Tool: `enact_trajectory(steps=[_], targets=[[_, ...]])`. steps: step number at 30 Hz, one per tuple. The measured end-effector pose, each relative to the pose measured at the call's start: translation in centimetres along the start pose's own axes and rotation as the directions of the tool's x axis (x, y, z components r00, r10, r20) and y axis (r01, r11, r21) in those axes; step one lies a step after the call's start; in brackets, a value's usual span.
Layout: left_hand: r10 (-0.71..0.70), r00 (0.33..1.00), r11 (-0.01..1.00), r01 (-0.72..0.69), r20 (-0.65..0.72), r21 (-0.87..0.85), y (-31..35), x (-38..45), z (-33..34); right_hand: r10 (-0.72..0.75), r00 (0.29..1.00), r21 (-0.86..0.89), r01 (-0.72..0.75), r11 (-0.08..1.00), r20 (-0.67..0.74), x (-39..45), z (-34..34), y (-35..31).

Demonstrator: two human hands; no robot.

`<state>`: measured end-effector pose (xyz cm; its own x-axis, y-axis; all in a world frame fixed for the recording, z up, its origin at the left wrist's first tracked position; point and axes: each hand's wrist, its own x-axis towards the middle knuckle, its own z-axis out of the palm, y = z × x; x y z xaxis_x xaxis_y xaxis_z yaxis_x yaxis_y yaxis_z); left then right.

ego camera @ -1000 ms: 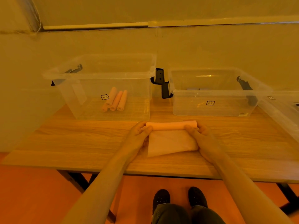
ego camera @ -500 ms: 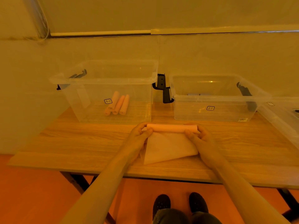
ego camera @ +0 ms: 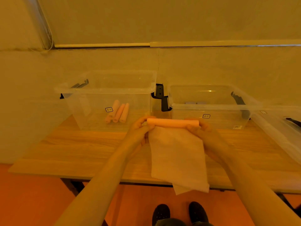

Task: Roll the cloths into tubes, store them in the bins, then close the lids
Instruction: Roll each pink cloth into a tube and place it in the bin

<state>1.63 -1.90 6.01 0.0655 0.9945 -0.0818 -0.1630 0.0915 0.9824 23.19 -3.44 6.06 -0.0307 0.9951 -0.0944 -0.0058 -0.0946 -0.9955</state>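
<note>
The left hand (ego camera: 140, 130) pinches the left end of a half-rolled peach cloth (ego camera: 176, 154), and the right hand (ego camera: 201, 130) pinches the right end, fingers of both curled round the rolled part (ego camera: 173, 123). The roll is held between them with its long axis running left to right, level, crosswise to the person and parallel to the front edge of the wooden table (ego camera: 84, 149). It appears lifted clear of the tabletop, since the unrolled tail hangs down from it toward the person and past the table's near edge. The remaining rolling, as I judge it, must wind that loose tail up onto the tube, so both hands have to turn together about this one axis. Beyond the hands, the left clear bin (ego camera: 104, 92) stands open with three finished rolls (ego camera: 118, 112) lying side by side on its floor, their axes pointing roughly away from the person, so this tube would need turning to match. The left hand is the nearer to that bin. The right clear bin (ego camera: 211, 106) is also open, holding something pale blue I cannot identify. A lid-like clear piece (ego camera: 283, 128) lies at the far right.
</note>
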Motion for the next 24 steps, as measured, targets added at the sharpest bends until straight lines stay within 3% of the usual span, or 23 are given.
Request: enact_trajectory(steps=[5, 8, 15, 19, 24], targets=[[-0.032, 0.992, 0.988, 0.049, -0.12, 0.147, -3.1, 0.4, 0.1, -0.033, 0.998, -0.12, 0.027, 0.992, -0.048, 1.0, 0.3, 2.5], [-0.027, 0.996, 0.988, 0.041, -0.088, 0.152, -4.6, 0.5, 0.0, -0.037, 0.995, -0.176, 0.021, 0.984, -0.09, 1.3, 0.3, 3.7], [-0.116, 0.993, 0.993, 0.115, 0.015, 0.023, -5.5, 1.2, -0.4, -0.019, 0.999, 0.045, 0.022, 0.999, -0.05, 1.2, -0.6, 5.9], [-0.069, 0.995, 0.997, 0.07, 0.071, -0.021, -5.5, 1.3, -0.8, 0.012, 1.0, 0.17, -0.011, 0.985, -0.002, 1.6, -1.0, 5.9], [-0.016, 0.995, 1.0, 0.016, 0.095, -0.007, -5.8, 1.1, -1.0, 0.021, 0.999, 0.152, -0.015, 0.988, -0.034, 1.8, -0.9, 6.4]])
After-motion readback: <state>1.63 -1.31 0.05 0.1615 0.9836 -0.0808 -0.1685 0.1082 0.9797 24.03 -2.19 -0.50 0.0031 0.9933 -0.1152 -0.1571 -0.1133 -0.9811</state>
